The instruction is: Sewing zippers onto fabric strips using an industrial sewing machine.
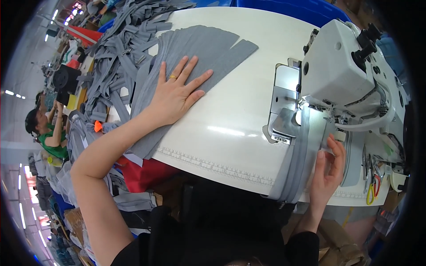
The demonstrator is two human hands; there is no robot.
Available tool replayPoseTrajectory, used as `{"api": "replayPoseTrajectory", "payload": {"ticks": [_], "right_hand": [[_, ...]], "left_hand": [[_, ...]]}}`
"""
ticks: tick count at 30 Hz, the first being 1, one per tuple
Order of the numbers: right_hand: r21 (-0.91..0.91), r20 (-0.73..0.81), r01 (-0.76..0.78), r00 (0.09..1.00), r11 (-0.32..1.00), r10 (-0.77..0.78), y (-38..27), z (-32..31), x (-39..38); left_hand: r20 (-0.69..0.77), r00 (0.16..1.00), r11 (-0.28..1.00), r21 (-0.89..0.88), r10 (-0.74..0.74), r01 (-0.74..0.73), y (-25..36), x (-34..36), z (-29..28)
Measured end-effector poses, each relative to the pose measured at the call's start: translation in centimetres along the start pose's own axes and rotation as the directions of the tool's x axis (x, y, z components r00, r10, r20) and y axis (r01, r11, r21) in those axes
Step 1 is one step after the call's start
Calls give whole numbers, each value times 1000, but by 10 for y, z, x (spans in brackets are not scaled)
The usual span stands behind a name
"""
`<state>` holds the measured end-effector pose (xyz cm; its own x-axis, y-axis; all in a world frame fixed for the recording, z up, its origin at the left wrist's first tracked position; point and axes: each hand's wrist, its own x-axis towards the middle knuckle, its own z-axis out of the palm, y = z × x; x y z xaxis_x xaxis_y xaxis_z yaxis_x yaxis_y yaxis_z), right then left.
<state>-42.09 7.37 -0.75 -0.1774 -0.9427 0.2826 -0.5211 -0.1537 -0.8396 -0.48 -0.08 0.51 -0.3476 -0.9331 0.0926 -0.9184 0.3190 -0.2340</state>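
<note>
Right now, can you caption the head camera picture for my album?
Left hand spread on fanned grey fabric pieces, right hand near a white sewing machine.

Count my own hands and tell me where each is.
2: the left hand is spread on the fanned grey fabric pieces; the right hand is near the white sewing machine. Neither is hidden.

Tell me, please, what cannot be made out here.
In the head view:
Grey fabric under the left hand: covered by it.
Needle tip of the sewing machine: too small.
Contents of the blue bin: cut off by the top edge.
Ruler markings: too small to read.
</note>
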Motion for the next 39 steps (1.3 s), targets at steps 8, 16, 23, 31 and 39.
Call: {"api": "replayPoseTrajectory", "payload": {"ticks": [8, 16, 23, 31, 39], "right_hand": [[-31, -10, 138, 990, 990, -139, -2, 1, 2], [-40, -15, 189, 982, 981, -190, -2, 3, -1], [-44, -48, 197, 979, 979, -199, 3, 1, -4], [-35, -56, 172, 983, 984, -174, 4, 1, -3], [-181, -45, 251, 964, 951, -264, -13, -1, -4]], "left_hand": [[-161, 935, 888, -397, -316, 231, -9, -23, -28], [161, 820, 734, -375, -549, 566, -39, -81, -12], [229, 866, 790, -355, -445, 500, -43, -85, -17], [136, 990, 898, -429, -38, 94, -47, -97, -30], [264, 905, 826, -543, 335, -148, -72, -53, -51]]}}
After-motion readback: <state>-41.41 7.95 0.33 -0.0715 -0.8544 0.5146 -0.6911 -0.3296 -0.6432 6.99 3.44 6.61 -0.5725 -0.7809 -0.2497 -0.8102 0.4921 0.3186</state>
